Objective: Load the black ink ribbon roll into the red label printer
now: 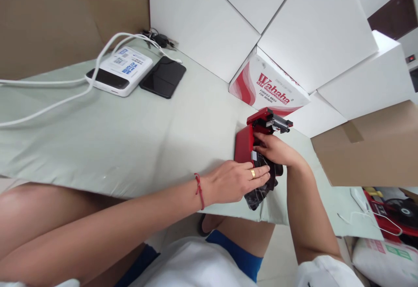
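A red case point(243, 142) stands near the front edge of the table with its lid point(259, 115) raised; a black latch-like piece is fixed to the lid. Black, shiny plastic point(256, 200), like a bag, bulges from its near side. My left hand point(233, 180), with a gold ring and a red cord bracelet, lies across this plastic, fingers nearly straight and close together; its thumb is hidden. From the right, my right hand point(274, 148) reaches under the lid into the case. Its fingertips are bent inward, and whatever they touch there is hidden.
A white router-like device point(130, 67) and a black phone point(163, 77) lie at the left with white cables point(94, 71). Keys point(160, 38) rest by the wall of white boxes point(209, 21). A Wahaha carton point(267, 86) stands behind the case; a cardboard box point(369, 147) is at right.
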### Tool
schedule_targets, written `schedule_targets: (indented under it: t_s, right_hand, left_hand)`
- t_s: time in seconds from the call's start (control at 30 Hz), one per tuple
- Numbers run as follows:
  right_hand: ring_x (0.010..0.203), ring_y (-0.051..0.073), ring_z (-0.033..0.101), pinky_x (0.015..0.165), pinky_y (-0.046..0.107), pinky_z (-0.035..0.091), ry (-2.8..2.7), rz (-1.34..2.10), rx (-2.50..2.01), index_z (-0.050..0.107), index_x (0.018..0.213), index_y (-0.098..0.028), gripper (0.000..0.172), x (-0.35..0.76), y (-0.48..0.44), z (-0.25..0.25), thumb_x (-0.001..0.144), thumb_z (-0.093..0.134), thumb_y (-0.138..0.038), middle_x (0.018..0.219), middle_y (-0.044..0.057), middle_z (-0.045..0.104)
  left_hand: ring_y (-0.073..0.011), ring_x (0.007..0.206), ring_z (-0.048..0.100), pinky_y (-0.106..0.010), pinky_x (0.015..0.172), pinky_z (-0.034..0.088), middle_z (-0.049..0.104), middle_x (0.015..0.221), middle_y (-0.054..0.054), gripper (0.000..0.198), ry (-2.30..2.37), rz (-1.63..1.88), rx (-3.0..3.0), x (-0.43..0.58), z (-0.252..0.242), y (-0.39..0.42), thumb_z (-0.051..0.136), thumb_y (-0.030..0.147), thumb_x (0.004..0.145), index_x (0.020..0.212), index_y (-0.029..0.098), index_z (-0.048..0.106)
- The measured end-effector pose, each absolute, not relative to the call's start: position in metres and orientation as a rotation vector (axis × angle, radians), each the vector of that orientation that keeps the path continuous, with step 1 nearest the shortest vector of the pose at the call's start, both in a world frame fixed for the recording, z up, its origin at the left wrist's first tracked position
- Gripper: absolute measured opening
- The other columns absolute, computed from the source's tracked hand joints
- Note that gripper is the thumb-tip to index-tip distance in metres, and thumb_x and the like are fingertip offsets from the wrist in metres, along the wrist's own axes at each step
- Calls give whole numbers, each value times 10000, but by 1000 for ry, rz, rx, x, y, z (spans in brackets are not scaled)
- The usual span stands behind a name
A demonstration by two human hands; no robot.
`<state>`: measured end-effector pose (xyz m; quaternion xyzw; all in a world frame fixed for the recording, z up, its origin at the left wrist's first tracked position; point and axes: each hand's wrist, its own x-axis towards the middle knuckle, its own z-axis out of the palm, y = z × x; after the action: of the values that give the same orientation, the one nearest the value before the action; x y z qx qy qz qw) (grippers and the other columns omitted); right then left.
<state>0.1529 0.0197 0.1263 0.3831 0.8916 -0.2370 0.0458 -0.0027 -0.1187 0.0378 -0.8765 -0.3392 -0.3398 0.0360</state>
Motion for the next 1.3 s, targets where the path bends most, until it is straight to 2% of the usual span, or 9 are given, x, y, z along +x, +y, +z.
schedule_targets:
  t_s: [0.07,0.23,0.33,0.4,0.5,0.63,0.77,1.03,1.3]
  right_hand:
    - [879,209,740,776,340,593,2791,-723,1281,699,1257,-224,365,157,10,133,904,618,-176,1119,63,798]
    - [844,211,727,785,380,606,3241,-394,1734,745,1196,-236,312,163,-9,147,1014,551,-400,1031,69,803]
    - [1196,280,646,1040,496,526,3431,199,1719,664,1358,-220,414,169,1,141,1025,533,-428,1277,126,735]
    - [1364,315,533,1129,554,449,3373,328,1618,596,1445,-199,490,174,10,134,1030,515,-445,1424,158,650]
    - [1360,300,545,1146,555,433,3329,225,1541,620,1417,-198,456,181,10,128,1063,447,-427,1412,153,654]
    - [1127,246,673,998,455,537,3357,66,1572,769,1168,-236,361,188,-15,129,1072,455,-385,1162,106,742]
    - [1072,231,683,940,426,558,3354,-104,1513,766,1191,-234,317,196,-41,116,1059,494,-332,1134,105,722]
    - [1129,238,666,996,475,543,3430,-337,1579,755,1237,-277,307,205,-51,86,1052,510,-279,1158,91,730]
    - [1129,239,671,991,479,562,3400,-446,1648,769,1208,-284,313,205,-52,84,1058,496,-311,1125,93,736]
  left_hand:
    - [-176,925,677,-309,678,569,610,1490,-96,519,-1041,-1040,-2696,-3,39,-119,494,40,902,1400,151,583]
    - [-174,902,685,-306,648,566,618,1481,-94,496,-1046,-1045,-2696,-3,41,-120,512,52,904,1380,159,600]
    - [-175,885,692,-319,646,571,609,1496,-81,489,-1043,-1040,-2703,-1,41,-120,501,61,908,1377,156,603]
    - [-173,895,700,-318,660,575,604,1501,-83,502,-1042,-1050,-2711,0,41,-120,501,55,902,1385,153,595]
    - [-165,895,708,-320,665,581,595,1512,-75,530,-1047,-1070,-2720,0,40,-121,498,48,900,1414,155,571]
    - [-161,861,704,-332,660,577,603,1507,-51,554,-1033,-1093,-2703,-1,40,-121,490,50,902,1442,161,549]
    - [-160,865,678,-308,674,549,648,1451,-68,510,-999,-1192,-2595,-3,42,-117,469,44,929,1416,154,569]
    - [-260,1377,544,-465,1072,463,623,1480,-102,526,-1296,-1349,-2475,-29,47,-90,452,61,935,1441,156,559]
    - [-250,1377,583,-609,1236,257,706,1375,-50,510,-1346,-1353,-2586,-33,38,-78,456,10,879,1299,214,662]
